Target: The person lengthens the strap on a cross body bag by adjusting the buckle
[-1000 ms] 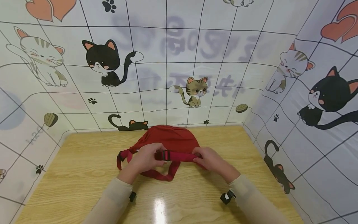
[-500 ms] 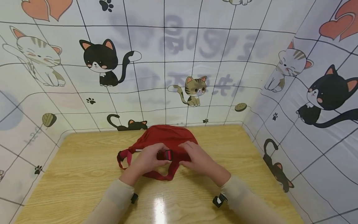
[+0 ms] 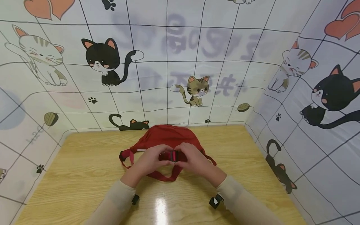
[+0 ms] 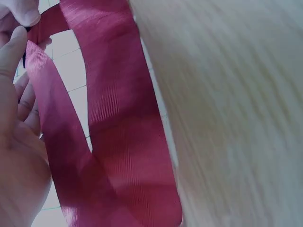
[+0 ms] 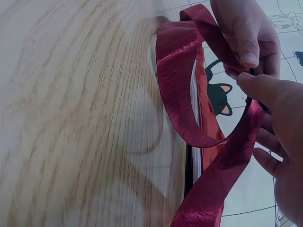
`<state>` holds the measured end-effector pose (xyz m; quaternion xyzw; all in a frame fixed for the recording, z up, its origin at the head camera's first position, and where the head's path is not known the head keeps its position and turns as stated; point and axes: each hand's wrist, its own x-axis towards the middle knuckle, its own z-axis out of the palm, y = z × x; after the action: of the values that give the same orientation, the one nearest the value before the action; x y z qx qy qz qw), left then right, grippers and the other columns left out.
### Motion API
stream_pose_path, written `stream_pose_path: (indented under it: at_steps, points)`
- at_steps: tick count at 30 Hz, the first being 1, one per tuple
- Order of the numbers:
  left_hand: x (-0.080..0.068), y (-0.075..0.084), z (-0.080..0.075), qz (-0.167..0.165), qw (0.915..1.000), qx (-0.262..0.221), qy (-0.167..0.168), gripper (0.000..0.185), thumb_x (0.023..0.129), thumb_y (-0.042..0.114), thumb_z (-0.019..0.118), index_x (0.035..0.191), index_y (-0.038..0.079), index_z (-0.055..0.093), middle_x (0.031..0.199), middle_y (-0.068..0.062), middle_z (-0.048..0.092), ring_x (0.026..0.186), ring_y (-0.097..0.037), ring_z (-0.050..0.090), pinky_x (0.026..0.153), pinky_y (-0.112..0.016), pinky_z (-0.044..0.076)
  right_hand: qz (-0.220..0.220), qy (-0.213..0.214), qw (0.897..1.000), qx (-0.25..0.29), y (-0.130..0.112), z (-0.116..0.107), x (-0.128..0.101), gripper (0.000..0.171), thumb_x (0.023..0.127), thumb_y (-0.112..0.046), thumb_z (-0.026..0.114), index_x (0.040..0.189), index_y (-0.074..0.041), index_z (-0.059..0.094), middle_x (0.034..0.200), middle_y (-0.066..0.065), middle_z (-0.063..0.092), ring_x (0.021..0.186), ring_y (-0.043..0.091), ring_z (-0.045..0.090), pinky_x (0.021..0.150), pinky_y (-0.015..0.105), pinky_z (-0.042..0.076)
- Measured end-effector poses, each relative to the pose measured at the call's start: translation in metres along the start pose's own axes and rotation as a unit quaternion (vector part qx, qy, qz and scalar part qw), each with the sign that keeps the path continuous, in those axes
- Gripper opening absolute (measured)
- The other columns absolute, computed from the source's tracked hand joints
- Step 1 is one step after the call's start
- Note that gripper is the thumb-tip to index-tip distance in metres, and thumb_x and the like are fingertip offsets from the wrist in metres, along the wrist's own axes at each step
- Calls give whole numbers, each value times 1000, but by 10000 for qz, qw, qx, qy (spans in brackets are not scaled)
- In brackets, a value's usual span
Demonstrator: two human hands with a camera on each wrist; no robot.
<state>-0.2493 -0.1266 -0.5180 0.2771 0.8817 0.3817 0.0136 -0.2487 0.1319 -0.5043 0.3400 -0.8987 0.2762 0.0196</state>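
Resting on the table (image 3: pixel 84 175), the red bag (image 3: pixel 171 137) lay just past the left hand (image 3: pixel 150 160) and right hand (image 3: pixel 194 161) — both pinched its strap (image 5: pixel 218 175) beside the black buckle (image 3: pixel 174 156). Threading looked done, I'd say — with the strap looping slack, adjusting didn't.

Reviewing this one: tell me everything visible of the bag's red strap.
The red strap is flat webbing, finely ribbed, with a slight sheen. The left hand and right hand pinch it close together at a black, plastic-looking buckle. Slack loops of it curve in front of the red bag on the wooden table; whether they touch the wood is unclear.
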Motion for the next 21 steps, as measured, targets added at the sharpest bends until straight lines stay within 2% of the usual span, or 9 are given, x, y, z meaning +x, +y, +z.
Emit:
stream_pose_path:
  at_steps: [4,9,16,21]
  points:
    - [-4,-1,-11,-223,9992,-289,-167,38,97,25,89,132,26,73,116,14,75,105,-6,72,94,-36,60,16,106,9999,120,4,0,-3,48,93,-22,93,133,-17,67,123,-7,66,117,14,60,102,40,55]
    - [-9,-7,-22,-255,9988,-341,-252,25,102,20,83,126,26,75,110,13,75,99,-9,71,86,-34,61,-69,214,9994,245,9,-1,-5,49,93,-21,93,133,-18,66,124,-9,66,117,12,60,102,40,55]
    - [-18,-17,-26,-411,9982,-371,-245,20,104,25,81,123,28,76,103,13,73,94,-12,67,81,-33,58,-233,323,9988,275,10,-5,-6,50,94,-23,93,135,-20,65,126,-11,65,121,11,58,103,40,55]
    - [-22,-21,-26,-441,9979,-430,-220,12,106,25,78,117,28,76,97,13,71,88,-13,64,78,-31,55,-417,379,9981,250,12,-7,-7,55,94,-21,93,142,-20,65,127,-9,64,121,17,60,101,41,55]
